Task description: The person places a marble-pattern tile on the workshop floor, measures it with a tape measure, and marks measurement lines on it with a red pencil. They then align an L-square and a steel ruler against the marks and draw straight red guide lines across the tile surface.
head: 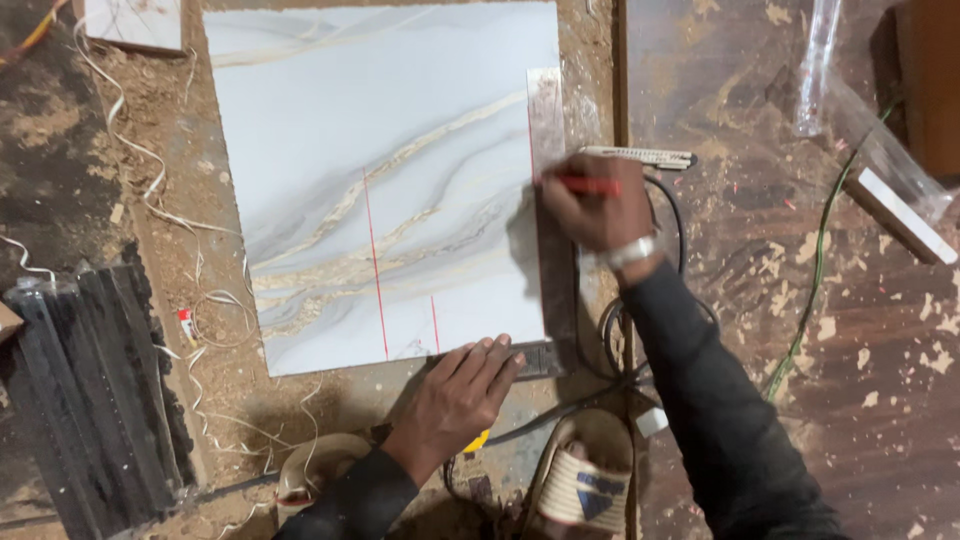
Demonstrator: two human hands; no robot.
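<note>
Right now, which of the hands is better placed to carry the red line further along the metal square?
Probably the right hand: it holds the red pencil against the metal square. The left hand is pressing the square's lower arm.

Dusty brown floor (760, 250) strewn with sawdust, pale wood shavings (160, 190), black cable (600, 340), green wire (815, 270)

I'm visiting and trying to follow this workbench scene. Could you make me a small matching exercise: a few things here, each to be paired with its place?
Things:
1. red marker
2. metal square
3. left hand
4. clear plastic sleeve

Places:
A. lying along the marble-patterned sheet's right edge
B. at the sheet's bottom edge, on the square's lower arm
C. top right, on the brown floor
D. held in the right hand

Pairs: 1-D, 2-A, 3-B, 4-C
</note>
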